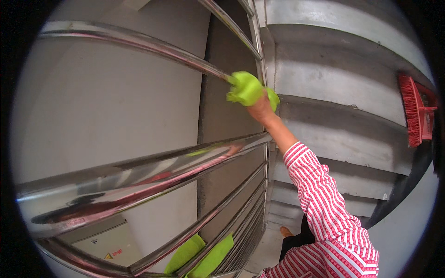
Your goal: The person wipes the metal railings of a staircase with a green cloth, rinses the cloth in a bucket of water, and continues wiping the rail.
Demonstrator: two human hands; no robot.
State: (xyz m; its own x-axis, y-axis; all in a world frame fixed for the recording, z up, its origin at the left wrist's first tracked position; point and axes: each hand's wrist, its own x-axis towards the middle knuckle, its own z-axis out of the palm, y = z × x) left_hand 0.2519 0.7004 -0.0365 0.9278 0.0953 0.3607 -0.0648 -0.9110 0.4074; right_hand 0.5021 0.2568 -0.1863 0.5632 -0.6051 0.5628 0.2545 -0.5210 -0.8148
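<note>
My right hand (259, 104), reaching out from a red-and-white striped sleeve, grips a bright green cloth (246, 88). The cloth is bunched around the end of an upper stainless-steel rail (146, 43), close to the upright post, and part of it shows on the far side of the hand. It is slightly blurred. My left hand is out of view. Lower down, another green cloth (212, 257) hangs among the lower railing bars; a second green piece (184, 253) shows beside it, and whether they are one cloth is unclear. A thick polished handrail (139, 177) crosses below my right hand.
Grey stair steps (333, 83) run along the right of the railing. A red-bristled broom head (413, 111) and a red dustpan (429, 114) are at the steps' far right. Below the railing, a light panel (104, 243) bears a warning sign. A brown shoe (286, 231) shows near the bottom.
</note>
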